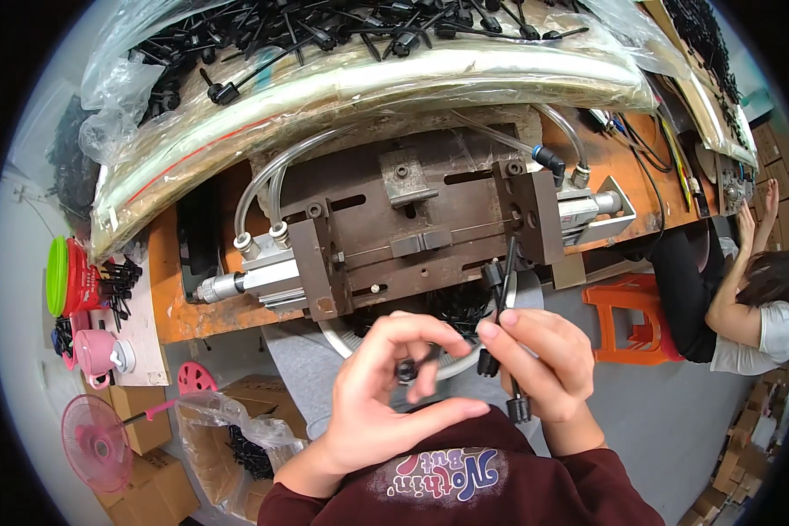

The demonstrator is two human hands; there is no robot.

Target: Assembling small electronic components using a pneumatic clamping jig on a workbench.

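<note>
My right hand [548, 364], thumb and fingers pinched together, holds a few thin black plastic rods with ribbed knobs [519, 408]. They stand roughly upright in front of the brown metal fixture [342, 180]. To their left, my left hand [381, 399] curves in a C shape, its thumb and forefinger apart. A short black plastic part [407, 370] shows within its curled lower fingers; most of it is hidden. On the fixture, a small metal block [421, 243] sits in the middle between two upright side plates. Behind my hands, more black parts lie in a pale-rimmed container [335, 340] at my lap.
Air cylinders [272, 282] with clear hoses [259, 188] flank the fixture on an orange-brown bench [177, 307]. Black parts [403, 39] pile up behind a plastic-covered ledge [368, 83]. At right, another person sits on an orange stool [631, 320]. A pink fan [98, 443] and cartons [162, 486] stand left.
</note>
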